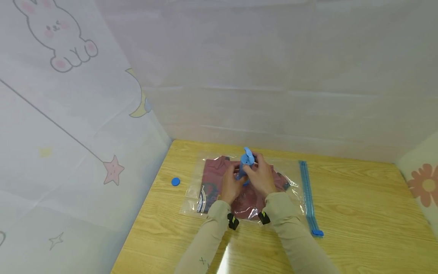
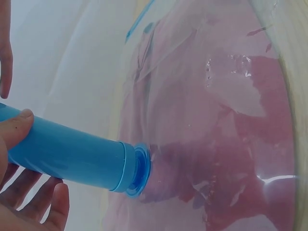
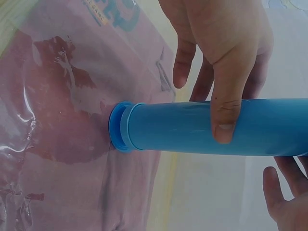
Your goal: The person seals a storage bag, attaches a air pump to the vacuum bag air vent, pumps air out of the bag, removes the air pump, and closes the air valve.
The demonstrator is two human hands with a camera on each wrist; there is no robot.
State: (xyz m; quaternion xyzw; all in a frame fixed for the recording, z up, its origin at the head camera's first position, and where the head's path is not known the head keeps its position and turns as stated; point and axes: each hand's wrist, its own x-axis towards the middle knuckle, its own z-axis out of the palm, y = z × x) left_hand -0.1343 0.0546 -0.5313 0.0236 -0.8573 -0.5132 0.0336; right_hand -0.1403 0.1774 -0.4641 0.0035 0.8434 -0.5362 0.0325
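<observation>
A blue hand pump [image 1: 241, 172] stands tilted on a clear plastic bag [image 1: 194, 190], its flanged foot touching the film. Inside the bag lies a folded dark-red garment [image 1: 213, 173] with a printed patch. My left hand [image 1: 232, 185] grips the lower barrel, thumb across it and fingers curled behind, as the left wrist view shows. Higher up, my right hand [image 1: 261, 177] holds the pump near its top, just under the curved handle [image 1: 249, 153]. Only a few of the right hand's fingers [image 3: 275, 190] appear in the right wrist view. The bag's valve is mostly hidden beneath the foot.
A small round blue cap [image 1: 175, 181] lies left of the bag on the wooden table [image 1: 359, 198]. Along the bag's right edge runs a blue zip strip [image 1: 307, 190] with a slider [image 1: 317, 233] at its near end. Pale wall sheets [image 1: 256, 76] border the table.
</observation>
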